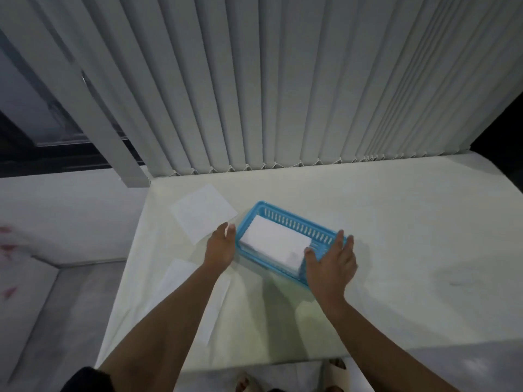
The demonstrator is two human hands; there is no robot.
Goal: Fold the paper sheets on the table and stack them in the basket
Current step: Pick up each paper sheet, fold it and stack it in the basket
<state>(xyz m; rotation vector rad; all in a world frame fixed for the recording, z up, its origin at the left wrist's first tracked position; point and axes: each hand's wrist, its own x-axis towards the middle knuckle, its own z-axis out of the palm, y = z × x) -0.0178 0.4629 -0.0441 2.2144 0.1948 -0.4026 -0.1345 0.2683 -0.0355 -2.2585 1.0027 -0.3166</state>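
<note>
Blue basket [297, 220] of folded paper [273, 244] on the worktop [396, 222]; left hand [220, 247] and right hand [331, 264], both released, fingers straight, flank it

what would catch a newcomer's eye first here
The bright blue basket in the middle of the pale table stands out, with folded white paper inside. The left hand and right hand flank its two ends. A flat sheet lies just beyond the left hand.
</note>
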